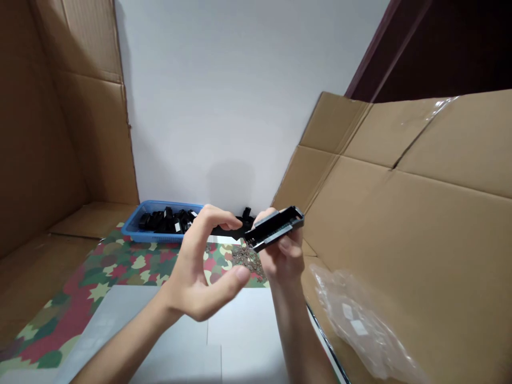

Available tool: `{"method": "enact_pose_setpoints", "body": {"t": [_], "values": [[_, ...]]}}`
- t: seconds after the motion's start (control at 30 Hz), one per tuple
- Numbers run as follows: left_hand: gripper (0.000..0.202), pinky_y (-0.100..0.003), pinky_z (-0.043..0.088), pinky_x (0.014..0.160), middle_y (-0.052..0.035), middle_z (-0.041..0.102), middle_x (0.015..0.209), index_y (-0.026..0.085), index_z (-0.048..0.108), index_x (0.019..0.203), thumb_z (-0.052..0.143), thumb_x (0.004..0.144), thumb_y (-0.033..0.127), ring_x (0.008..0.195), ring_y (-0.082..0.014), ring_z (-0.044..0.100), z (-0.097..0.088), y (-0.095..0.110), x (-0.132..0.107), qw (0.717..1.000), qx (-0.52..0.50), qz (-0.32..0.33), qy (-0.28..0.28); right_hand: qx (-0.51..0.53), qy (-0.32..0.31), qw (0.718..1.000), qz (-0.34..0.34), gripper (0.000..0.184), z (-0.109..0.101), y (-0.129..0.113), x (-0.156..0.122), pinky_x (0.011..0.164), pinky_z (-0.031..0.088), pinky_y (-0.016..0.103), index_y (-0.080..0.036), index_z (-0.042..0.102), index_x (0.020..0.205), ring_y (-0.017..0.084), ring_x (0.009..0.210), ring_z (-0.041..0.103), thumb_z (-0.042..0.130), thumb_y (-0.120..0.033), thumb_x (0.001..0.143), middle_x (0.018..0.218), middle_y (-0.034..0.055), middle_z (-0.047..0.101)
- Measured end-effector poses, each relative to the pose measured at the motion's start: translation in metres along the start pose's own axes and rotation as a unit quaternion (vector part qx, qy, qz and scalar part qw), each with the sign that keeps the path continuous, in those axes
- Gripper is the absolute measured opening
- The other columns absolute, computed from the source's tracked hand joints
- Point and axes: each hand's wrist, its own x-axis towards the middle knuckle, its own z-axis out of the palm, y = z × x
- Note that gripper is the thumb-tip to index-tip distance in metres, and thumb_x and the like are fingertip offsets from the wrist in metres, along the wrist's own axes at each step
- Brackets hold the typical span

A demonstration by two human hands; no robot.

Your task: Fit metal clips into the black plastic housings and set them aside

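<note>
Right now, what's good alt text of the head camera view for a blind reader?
A right hand grips a black rectangular part while an open left hand curves beside it. Behind, a blue basket of black parts sits on a camouflage mat.

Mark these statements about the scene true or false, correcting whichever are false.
1. The right hand grips a black rectangular part. True.
2. The left hand holds a metal screwdriver. False: it holds nothing, its fingers curled in the air.
3. The blue plastic basket contains black parts. True.
4. The crumpled clear plastic bag lies inside the basket. False: it lies on brown corrugated cardboard.
5. Small dark pieces sit on the white sheet. False: they lie on a multicoloured camouflage-patterned mat.
</note>
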Motion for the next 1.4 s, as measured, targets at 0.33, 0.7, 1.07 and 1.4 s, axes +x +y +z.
{"method": "enact_pose_setpoints", "body": {"t": [0.33,0.7,1.07,1.4], "values": [[0.023,-0.029,0.043,0.063,-0.0017,0.057,0.078,0.017,0.059,0.092,0.06,0.072,0.007,0.071,-0.0142,0.051,-0.021,0.001,0.011,0.984,0.154,0.047,-0.074,-0.205,-0.103,0.973,0.018,0.033,-0.036,-0.033,0.01,0.072,0.044,0.034,-0.029,0.054,0.087,0.017,0.074,0.053,0.046,-0.062,0.085,0.077,-0.0003,0.054],[0.022,-0.03,0.04,0.068,-0.002,0.055,0.081,0.018,0.061,0.093,0.056,0.077,0.004,0.074,-0.0148,0.048,-0.021,0.003,0.007,0.959,0.21,0.052,-0.184,-0.191,-0.252,0.895,0.314,0.014,-0.005,-0.034,0.009,0.057,0.034,0.025,-0.022,0.043,0.074,0.011,0.063,0.044,0.056,-0.027,0.071,0.069,-0.0045,0.046],[0.025,-0.029,0.042,0.067,-0.0017,0.055,0.081,0.02,0.058,0.094,0.052,0.076,0.005,0.074,-0.0148,0.049,-0.015,0.001,0.01,0.968,0.181,0.036,-0.173,-0.166,-0.213,0.926,0.263,0.012,-0.006,-0.025,0.005,0.049,0.034,0.022,-0.021,0.043,0.066,0.009,0.052,0.041,0.054,-0.025,0.069,0.06,-0.006,0.043],[0.008,-0.027,0.043,0.059,-0.0016,0.056,0.072,0.018,0.055,0.082,0.061,0.078,0.022,0.067,-0.0136,0.05,-0.02,0.002,0.015,0.988,0.081,-0.053,-0.121,-0.394,-0.165,0.897,-0.115,0.016,-0.011,-0.023,-0.003,0.056,0.042,0.027,-0.025,0.052,0.085,0.013,0.062,0.052,0.052,-0.013,0.074,0.071,-0.0027,0.056]]}}
